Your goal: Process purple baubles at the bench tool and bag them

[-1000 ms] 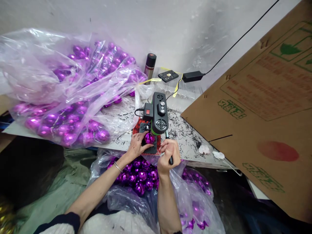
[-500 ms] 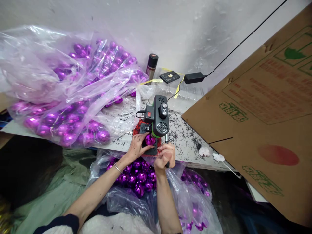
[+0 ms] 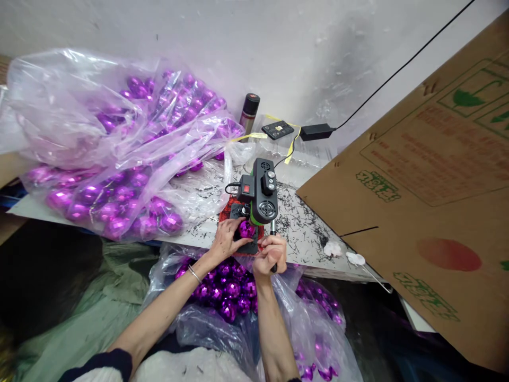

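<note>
The largest thing is the carton (image 3: 417, 175), leaning in from the right; what it holds, if anything, does not show. A big clear bag (image 3: 71, 122) full of shiny purple balls covers the left of the table (image 3: 199, 233), and a second bag (image 3: 207, 334), also with many purple balls, lies between the forearms, below the table edge. Which of the two holds finished balls and which holds untouched ones, I cannot tell, so the overall count done and left stays unknown. Black bits strewn about the table suggest that a fair amount of work has been done here. At the machine (image 3: 265, 185), one piece seems to be partway through: the ball sits under its front end, over the dark base, and is not yet free of it. The left hand (image 3: 226, 240) is half open, thumb and fingers bent round the ball from the left, steadying it. The right hand (image 3: 271, 253) is curled closed about the black grip of the lever (image 3: 272, 227) at the machine's right side. Smallest of all, the ball (image 3: 247, 229) itself shows between the left thumb and fingers.
</note>
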A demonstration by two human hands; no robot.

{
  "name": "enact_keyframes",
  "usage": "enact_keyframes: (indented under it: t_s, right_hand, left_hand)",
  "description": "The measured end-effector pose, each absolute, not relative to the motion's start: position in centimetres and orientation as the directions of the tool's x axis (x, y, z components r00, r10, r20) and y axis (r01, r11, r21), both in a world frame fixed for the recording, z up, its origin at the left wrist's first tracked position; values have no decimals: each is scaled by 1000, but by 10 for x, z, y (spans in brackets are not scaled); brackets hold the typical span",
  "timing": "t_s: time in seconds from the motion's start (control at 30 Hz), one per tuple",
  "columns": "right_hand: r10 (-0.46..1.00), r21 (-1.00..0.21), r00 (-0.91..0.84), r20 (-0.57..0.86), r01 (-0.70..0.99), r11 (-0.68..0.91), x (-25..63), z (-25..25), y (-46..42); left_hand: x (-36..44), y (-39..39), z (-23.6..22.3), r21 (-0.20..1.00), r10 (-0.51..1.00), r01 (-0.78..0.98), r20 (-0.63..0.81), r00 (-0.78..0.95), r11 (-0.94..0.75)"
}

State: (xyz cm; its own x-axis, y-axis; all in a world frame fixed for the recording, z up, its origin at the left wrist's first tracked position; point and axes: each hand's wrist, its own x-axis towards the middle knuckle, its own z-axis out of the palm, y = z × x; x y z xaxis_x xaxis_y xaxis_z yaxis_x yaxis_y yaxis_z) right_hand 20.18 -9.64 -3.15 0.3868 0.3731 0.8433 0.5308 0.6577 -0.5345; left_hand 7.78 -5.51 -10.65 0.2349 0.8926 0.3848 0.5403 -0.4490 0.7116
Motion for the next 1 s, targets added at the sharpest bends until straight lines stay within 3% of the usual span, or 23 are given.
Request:
enact_keyframes:
  t_s: [0.23,0.43,0.53,0.63,0.8,0.93,1.0]
  right_hand:
    - [371,-535,390,843,531,657,200,-25,-96]
    - [533,-717,480,697,481,504,204,35,-99]
    - [544,-708,453,706,465,532,205,42,-102]
    - [526,-688,443,726,455,566,203,29,-104]
    - [499,-671,450,741,467,576,200,14,-106]
    - [483,-646,429,763,479,595,201,12,-105]
    - [475,-641,430,768,488,593,201,10,-104]
  left_hand:
    - [79,-51,-103,729,895,521,371,246,-445]
    - [70,-75,-102,726,859,459,444,256,-512]
    - [55,-108,-99,672,793,423,495,356,-609]
    - [35,-119,-87,678,795,421,460,396,-602]
    - [-8,-19,-41,701,944,645,311,108,-305]
    - [-45,84,-6,530,989,842,41,-143,100]
    - [-57,112,2,512,986,845,-20,-166,152]
